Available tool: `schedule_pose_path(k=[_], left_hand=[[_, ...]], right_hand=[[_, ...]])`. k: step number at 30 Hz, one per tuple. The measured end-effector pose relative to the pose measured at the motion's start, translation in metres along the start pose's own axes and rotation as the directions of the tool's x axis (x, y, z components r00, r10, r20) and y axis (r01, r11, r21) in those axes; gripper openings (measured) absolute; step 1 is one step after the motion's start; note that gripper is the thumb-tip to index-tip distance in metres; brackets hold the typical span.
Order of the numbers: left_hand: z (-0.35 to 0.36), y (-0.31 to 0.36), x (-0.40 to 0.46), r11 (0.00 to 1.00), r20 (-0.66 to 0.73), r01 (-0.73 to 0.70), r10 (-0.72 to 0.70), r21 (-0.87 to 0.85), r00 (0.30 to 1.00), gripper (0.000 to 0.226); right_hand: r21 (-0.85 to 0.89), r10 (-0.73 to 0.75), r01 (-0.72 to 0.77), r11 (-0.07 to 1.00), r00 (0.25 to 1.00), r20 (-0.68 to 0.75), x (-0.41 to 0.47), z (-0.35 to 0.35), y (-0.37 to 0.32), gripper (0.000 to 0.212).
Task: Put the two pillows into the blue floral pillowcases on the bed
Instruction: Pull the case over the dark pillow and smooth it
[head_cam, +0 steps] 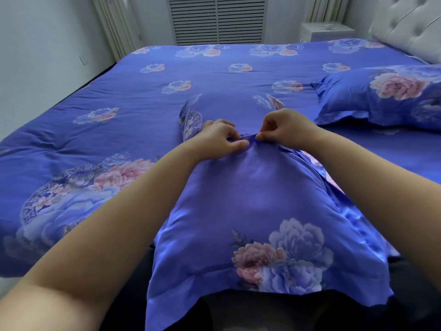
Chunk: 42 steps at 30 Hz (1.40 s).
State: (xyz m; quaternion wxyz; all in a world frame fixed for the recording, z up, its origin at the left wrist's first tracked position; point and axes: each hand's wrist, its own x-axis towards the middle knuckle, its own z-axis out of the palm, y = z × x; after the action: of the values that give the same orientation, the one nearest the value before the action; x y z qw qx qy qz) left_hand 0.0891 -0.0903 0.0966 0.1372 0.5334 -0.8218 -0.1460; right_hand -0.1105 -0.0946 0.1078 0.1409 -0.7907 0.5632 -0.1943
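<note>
We cannot see the pillow inside the near pillowcase [250, 211]; the second cased pillow [386, 96] and the headboard [410, 25] are cut off at the right edge.

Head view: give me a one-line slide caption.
Both hands, left hand and right hand, pinch the far edge of a filled pillowcase; second cased pillow lies by the headboard.

We are in a home bedroom: beyond our fingers [235, 136] spreads a wide bed [214, 75] under a blue floral cover, a tufted headboard [410, 25] far right of them, a nightstand [327, 31] and radiator [112, 27] beyond.
</note>
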Motion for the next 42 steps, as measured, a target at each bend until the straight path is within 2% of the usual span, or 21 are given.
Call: schedule_pose_path(k=[2, 3, 5, 8, 10, 12, 13, 15, 19, 21, 23, 25, 27, 29, 31, 33, 35, 37, 39, 41, 42], left_hand=[[-0.004, 0.005, 0.007, 0.995, 0.085, 0.008, 0.001, -0.101, 0.996, 0.039], [-0.006, 0.008, 0.011, 0.993, 0.091, -0.004, 0.015, -0.122, 0.996, 0.037], [-0.014, 0.012, 0.013, 0.993, 0.115, -0.036, 0.049, -0.114, 0.992, 0.023], [-0.025, 0.013, 0.015, 0.994, 0.161, -0.052, 0.067, -0.098, 0.985, 0.007], [-0.029, 0.014, 0.013, 0.997, 0.212, -0.068, 0.071, -0.023, 0.975, 0.010], [-0.026, 0.012, 0.010, 0.979, 0.258, -0.132, 0.088, 0.155, 0.962, 0.018], [-0.024, 0.010, 0.006, 0.956, 0.264, -0.155, 0.088, 0.248, 0.961, 0.020], [-0.021, 0.006, -0.004, 0.890, 0.266, -0.157, 0.042, 0.427, 0.963, 0.022], [-0.020, -0.010, -0.018, 0.772, 0.186, -0.090, -0.038, 0.630, 0.982, 0.011], [-0.018, -0.017, -0.020, 0.726, 0.165, -0.056, -0.080, 0.685, 0.983, 0.017], [-0.014, -0.020, -0.017, 0.689, 0.169, -0.034, -0.129, 0.724, 0.977, 0.025], [-0.011, -0.020, -0.013, 0.716, 0.179, -0.033, -0.128, 0.697, 0.976, 0.023], [-0.012, -0.020, -0.011, 0.810, 0.210, -0.020, -0.128, 0.586, 0.969, 0.018], [-0.016, -0.022, -0.009, 0.865, 0.306, -0.013, -0.163, 0.502, 0.938, 0.019], [-0.017, -0.021, -0.008, 0.843, 0.426, -0.043, -0.226, 0.536, 0.876, 0.025], [-0.014, -0.017, -0.006, 0.765, 0.435, -0.078, -0.277, 0.640, 0.857, 0.039], [-0.011, -0.013, -0.005, 0.703, 0.338, -0.074, -0.245, 0.707, 0.909, 0.044], [-0.010, -0.013, -0.001, 0.653, 0.170, -0.019, -0.169, 0.757, 0.971, 0.037], [-0.002, -0.019, -0.002, 0.621, 0.034, 0.015, -0.067, 0.784, 0.997, 0.027], [0.018, -0.025, -0.010, 0.571, 0.006, -0.047, 0.073, 0.820, 0.997, 0.022], [0.024, -0.025, -0.017, 0.546, 0.030, -0.061, 0.065, 0.835, 0.997, 0.023]], right_hand=[[0.169, -0.006, 0.013, 0.985, 0.999, -0.037, -0.005, 0.003, -0.002, 0.009], [0.235, -0.016, 0.024, 0.972, 0.999, -0.036, -0.007, 0.004, -0.004, 0.010], [0.219, -0.050, 0.059, 0.974, 0.998, -0.047, -0.010, 0.006, -0.007, 0.012], [-0.151, -0.123, 0.107, 0.983, 0.988, -0.095, -0.010, 0.005, -0.010, 0.007], [-0.427, -0.136, 0.116, 0.897, 0.991, -0.016, -0.011, 0.006, -0.011, 0.014], [-0.644, -0.110, 0.121, 0.755, 0.992, 0.058, -0.016, 0.011, -0.013, 0.022], [-0.709, -0.075, 0.105, 0.697, 0.994, 0.073, -0.018, 0.014, -0.014, 0.024], [-0.762, 0.026, 0.036, 0.647, 0.997, 0.068, -0.025, 0.020, -0.014, 0.023], [-0.759, 0.126, -0.084, 0.646, 0.992, -0.002, -0.029, 0.025, -0.004, 0.021], [-0.711, 0.034, -0.114, 0.694, 0.992, -0.125, -0.023, 0.032, 0.004, 0.018], [-0.711, -0.013, -0.159, 0.685, 0.973, -0.230, -0.017, 0.036, 0.017, 0.021], [-0.706, -0.013, -0.146, 0.694, 0.977, -0.215, -0.020, 0.045, 0.035, 0.030], [-0.695, -0.035, -0.124, 0.708, 0.977, -0.210, -0.025, 0.050, 0.041, 0.025], [-0.686, -0.084, -0.115, 0.718, 0.965, -0.249, -0.029, 0.054, 0.037, 0.017], [-0.670, -0.121, -0.151, 0.727, 0.932, -0.342, -0.030, 0.058, 0.034, 0.014], [-0.650, -0.149, -0.185, 0.737, 0.893, -0.423, -0.028, 0.061, 0.033, 0.014], [-0.623, -0.174, -0.202, 0.755, 0.855, -0.488, -0.025, 0.060, 0.033, 0.014], [-0.602, -0.199, -0.213, 0.770, 0.816, -0.543, -0.024, 0.060, 0.037, 0.016], [-0.580, -0.191, -0.231, 0.781, 0.796, -0.575, -0.027, 0.060, 0.040, 0.015], [-0.538, -0.152, -0.257, 0.802, 0.784, -0.602, -0.029, 0.065, 0.044, 0.012], [-0.502, -0.114, -0.260, 0.825, 0.793, -0.598, -0.030, 0.069, 0.046, 0.010]])
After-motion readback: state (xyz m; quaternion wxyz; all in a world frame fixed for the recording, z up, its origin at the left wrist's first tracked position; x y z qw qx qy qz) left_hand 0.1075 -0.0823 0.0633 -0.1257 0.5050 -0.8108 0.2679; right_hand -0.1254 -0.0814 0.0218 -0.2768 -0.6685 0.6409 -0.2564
